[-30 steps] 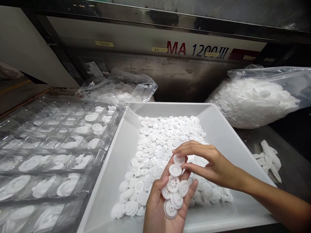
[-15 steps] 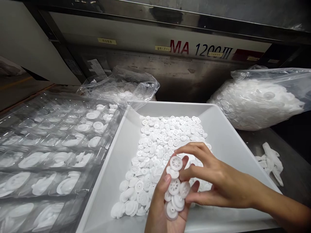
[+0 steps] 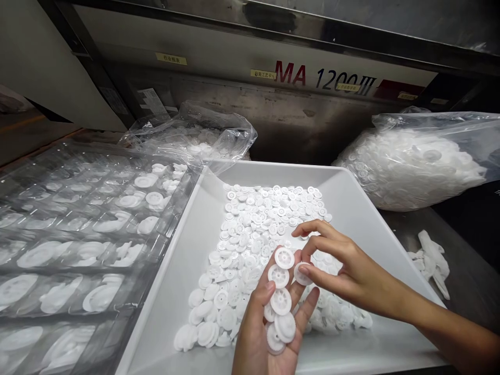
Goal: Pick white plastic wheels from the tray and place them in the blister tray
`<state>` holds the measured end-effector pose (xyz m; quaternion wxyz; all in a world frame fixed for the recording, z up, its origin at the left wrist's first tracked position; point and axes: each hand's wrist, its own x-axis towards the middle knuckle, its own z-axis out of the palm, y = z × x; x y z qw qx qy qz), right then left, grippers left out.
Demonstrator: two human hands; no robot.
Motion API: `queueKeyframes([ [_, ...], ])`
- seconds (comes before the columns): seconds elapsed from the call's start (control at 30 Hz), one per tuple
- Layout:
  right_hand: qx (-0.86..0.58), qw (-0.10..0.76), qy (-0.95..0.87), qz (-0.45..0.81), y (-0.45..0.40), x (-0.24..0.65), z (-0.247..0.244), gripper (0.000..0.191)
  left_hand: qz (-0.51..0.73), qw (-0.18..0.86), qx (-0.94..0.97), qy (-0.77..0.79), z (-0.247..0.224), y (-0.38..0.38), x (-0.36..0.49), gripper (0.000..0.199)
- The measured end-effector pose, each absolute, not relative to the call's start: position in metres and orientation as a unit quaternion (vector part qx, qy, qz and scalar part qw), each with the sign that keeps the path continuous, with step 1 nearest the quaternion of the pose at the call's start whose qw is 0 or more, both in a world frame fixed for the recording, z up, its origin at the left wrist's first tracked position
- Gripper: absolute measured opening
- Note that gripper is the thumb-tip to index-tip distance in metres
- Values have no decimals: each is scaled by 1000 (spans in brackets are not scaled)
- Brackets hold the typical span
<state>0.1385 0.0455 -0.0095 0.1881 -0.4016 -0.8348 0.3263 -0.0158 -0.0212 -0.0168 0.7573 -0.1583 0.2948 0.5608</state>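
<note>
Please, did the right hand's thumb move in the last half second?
Yes. On the right hand, the thumb has moved forward, toward the far rim of the tray.

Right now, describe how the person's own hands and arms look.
The left hand and right hand are both ungloved, with slender fingers and no rings visible. The right forearm is bare to the picture's edge: no sleeve, watch or bracelet shows.
</note>
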Motion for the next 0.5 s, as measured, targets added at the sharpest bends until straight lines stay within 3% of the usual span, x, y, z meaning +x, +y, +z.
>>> queueKeyframes([
  [0.2, -393, 220, -834, 319, 47, 135, -12, 6, 572, 759, -137, 279, -20, -22, -16, 49],
  [0.5, -272, 252, -904, 212, 39, 134, -10, 29, 547, 742, -204, 329, 1, -16, -20, 42],
])
